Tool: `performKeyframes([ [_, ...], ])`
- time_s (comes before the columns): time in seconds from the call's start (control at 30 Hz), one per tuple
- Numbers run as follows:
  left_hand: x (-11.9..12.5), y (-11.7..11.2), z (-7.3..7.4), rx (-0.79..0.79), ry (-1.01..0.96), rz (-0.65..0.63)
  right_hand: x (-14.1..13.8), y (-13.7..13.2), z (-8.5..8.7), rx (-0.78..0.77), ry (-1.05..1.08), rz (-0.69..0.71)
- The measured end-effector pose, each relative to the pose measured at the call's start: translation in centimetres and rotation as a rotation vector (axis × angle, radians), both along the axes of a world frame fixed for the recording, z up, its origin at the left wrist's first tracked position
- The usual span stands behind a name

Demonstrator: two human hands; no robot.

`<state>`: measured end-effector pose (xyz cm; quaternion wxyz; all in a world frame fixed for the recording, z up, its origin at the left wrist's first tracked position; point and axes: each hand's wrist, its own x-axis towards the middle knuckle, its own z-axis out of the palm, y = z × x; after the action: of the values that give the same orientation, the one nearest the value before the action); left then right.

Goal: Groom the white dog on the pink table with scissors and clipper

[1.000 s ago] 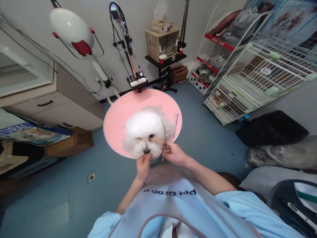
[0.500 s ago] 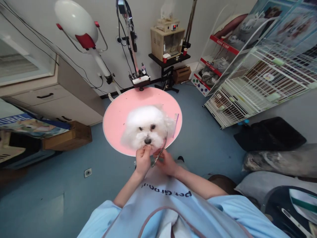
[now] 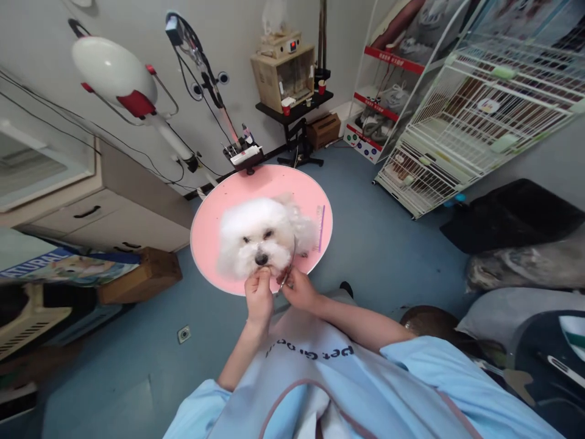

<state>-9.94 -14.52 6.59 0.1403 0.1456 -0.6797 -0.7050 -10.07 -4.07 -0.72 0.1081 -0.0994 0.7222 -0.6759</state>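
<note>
A small white fluffy dog (image 3: 256, 235) stands on a round pink grooming table (image 3: 214, 207), facing me. My left hand (image 3: 258, 298) is closed in a pinch on the fur under the dog's chin. Closed round the handles of curved grooming scissors (image 3: 289, 268), my right hand (image 3: 299, 289) holds the blades up against the right side of the dog's muzzle. A purple comb (image 3: 321, 228) lies on the table's right edge.
A white and red dryer on a stand (image 3: 114, 73) hangs at the back left. Behind the table stands a grooming arm (image 3: 208, 79). White wire cages (image 3: 475, 116) fill the right side, a drawer cabinet (image 3: 91, 213) the left, and dark bags (image 3: 507, 216) lie at right.
My right hand has moved from the dog's right cheek down and inward to beside its chin, with the scissors now lower. The left hand keeps its hold under the chin. The view shifted slightly.
</note>
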Motion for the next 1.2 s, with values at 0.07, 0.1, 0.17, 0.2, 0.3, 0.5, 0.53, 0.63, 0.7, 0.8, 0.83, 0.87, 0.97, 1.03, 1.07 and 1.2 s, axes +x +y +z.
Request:
performKeyframes([
  [0.07, -0.1, 0.1, 0.0, -0.009, -0.001, 0.009, -0.3, 0.1, -0.1, -0.022, -0.021, 0.004],
  [0.1, -0.1, 0.1, 0.0, -0.009, 0.001, 0.017, -0.5, 0.1, -0.2, -0.001, 0.0, 0.001],
  [0.17, -0.2, 0.1, -0.2, 0.002, 0.013, 0.026, -0.9, 0.3, -0.3, 0.054, 0.052, 0.004],
  [0.2, -0.2, 0.1, -0.2, 0.008, 0.021, 0.029, -1.2, 0.4, -0.3, 0.061, 0.058, 0.006],
  [0.3, -0.3, 0.0, -0.2, 0.006, 0.031, 0.028, -1.7, 0.6, -0.6, -0.022, -0.034, 0.033],
  [0.5, -0.5, 0.0, -0.1, -0.025, 0.016, 0.038, -2.1, 0.9, -0.4, -0.015, -0.007, 0.056],
  [0.53, -0.5, 0.0, -0.1, -0.025, 0.015, 0.037, -2.2, 0.9, -0.3, -0.027, -0.028, 0.062],
  [0.63, -0.6, 0.0, -0.1, -0.029, 0.001, 0.031, -2.5, 1.2, 0.0, -0.08, -0.112, 0.084],
  [0.7, -0.6, -0.1, -0.1, -0.029, -0.004, 0.029, -2.7, 1.4, 0.4, -0.043, -0.065, 0.092],
  [0.8, -0.7, -0.2, -0.1, -0.017, 0.002, 0.035, -3.0, 1.7, 0.8, 0.011, -0.017, 0.108],
  [0.83, -0.7, -0.2, -0.1, -0.014, 0.001, 0.034, -3.0, 1.8, 0.9, 0.0, -0.043, 0.12],
  [0.87, -0.8, -0.3, -0.2, -0.013, -0.001, 0.029, -3.0, 1.8, 1.0, -0.024, -0.081, 0.135],
  [0.97, -0.9, -0.4, -0.3, -0.017, 0.004, 0.016, -2.9, 1.9, 1.1, -0.055, -0.098, 0.135],
  [1.03, -1.0, -0.4, -0.3, -0.02, 0.014, 0.016, -2.9, 1.8, 1.3, -0.026, -0.032, 0.115],
  [1.07, -1.0, -0.4, -0.3, -0.022, 0.017, 0.017, -2.9, 1.8, 1.3, -0.013, -0.014, 0.11],
  [1.2, -1.1, -0.3, 0.1, -0.034, 0.013, 0.004, -3.0, 1.6, 1.3, -0.022, -0.07, 0.118],
])
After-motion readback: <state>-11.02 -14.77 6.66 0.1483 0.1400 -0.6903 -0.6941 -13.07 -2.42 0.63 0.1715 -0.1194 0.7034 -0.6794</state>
